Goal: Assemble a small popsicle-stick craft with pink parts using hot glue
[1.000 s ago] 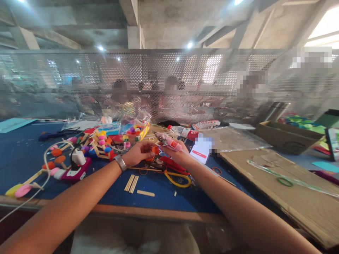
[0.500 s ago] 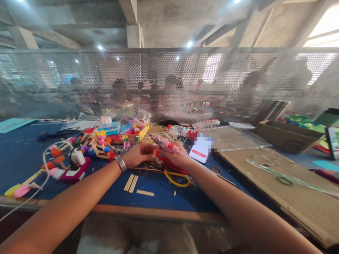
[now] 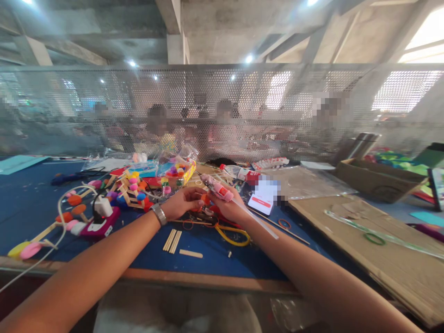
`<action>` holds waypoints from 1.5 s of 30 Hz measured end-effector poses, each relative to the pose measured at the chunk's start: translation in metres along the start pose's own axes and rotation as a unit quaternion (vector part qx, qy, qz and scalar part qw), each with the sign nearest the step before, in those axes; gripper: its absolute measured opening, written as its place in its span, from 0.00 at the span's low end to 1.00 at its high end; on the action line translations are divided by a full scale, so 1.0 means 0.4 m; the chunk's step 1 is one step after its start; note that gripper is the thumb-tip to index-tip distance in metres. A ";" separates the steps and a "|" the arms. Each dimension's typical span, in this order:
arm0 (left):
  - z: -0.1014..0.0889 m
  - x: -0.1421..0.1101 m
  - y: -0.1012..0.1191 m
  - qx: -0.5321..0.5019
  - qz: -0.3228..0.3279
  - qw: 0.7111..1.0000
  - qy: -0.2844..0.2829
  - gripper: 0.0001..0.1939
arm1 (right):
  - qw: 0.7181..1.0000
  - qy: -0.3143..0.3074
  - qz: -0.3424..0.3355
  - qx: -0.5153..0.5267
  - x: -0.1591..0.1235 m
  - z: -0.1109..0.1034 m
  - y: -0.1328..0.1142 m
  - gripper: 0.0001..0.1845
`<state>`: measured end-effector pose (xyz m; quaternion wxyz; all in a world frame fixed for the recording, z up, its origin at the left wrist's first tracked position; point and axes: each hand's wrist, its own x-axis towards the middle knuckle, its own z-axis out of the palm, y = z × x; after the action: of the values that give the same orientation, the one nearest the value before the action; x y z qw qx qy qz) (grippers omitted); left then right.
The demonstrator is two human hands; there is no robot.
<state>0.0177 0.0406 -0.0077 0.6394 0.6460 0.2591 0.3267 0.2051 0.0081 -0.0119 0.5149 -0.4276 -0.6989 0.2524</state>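
My right hand [image 3: 231, 206] is wrapped around a pink glue gun [image 3: 221, 190], its nozzle pointing up and to the left. A clear glue stick [image 3: 262, 223] runs out of the gun's back end over my right wrist. Just left of the gun, my left hand [image 3: 182, 202], with a metal watch band at the wrist, has its fingers curled around a small orange piece [image 3: 205, 199]; its exact kind is unclear. Below the hands lie a yellow loop [image 3: 233, 236] and several flat wooden sticks [image 3: 172, 241], with a single stick [image 3: 191, 253] beside them.
A purple power strip [image 3: 100, 224] with a white charger stands at left, near colourful stick-and-pom-pom pieces [image 3: 133, 187]. A phone [image 3: 262, 199], a bottle [image 3: 239, 173] and a cardboard sheet [image 3: 354, 231] lie to the right. Behind stands a perforated metal screen [image 3: 208, 92].
The glue gun has shifted very slightly, and its glue stick now slants more steeply down over my right wrist. My left hand stays by the orange piece.
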 end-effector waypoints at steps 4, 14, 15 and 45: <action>0.002 0.000 0.000 -0.008 0.007 1.000 0.005 0.25 | 1.000 0.013 -0.006 -0.002 0.002 -0.003 -0.003 0.12; -0.004 0.000 0.000 -0.017 0.004 1.000 0.017 0.27 | 1.000 0.002 0.010 0.015 0.007 -0.016 -0.003 0.13; -0.005 0.000 -0.001 -0.017 0.005 1.000 0.014 0.26 | 1.000 -0.001 0.010 0.011 0.006 -0.016 -0.004 0.13; 0.008 -0.002 0.011 0.031 0.014 0.999 0.022 0.23 | 0.999 -0.009 0.037 -0.015 0.003 -0.009 -0.013 0.14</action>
<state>0.0191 0.0376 -0.0033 0.6086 0.6620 0.2737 0.3413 0.2064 0.0063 -0.0059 0.4923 -0.4579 -0.6912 0.2648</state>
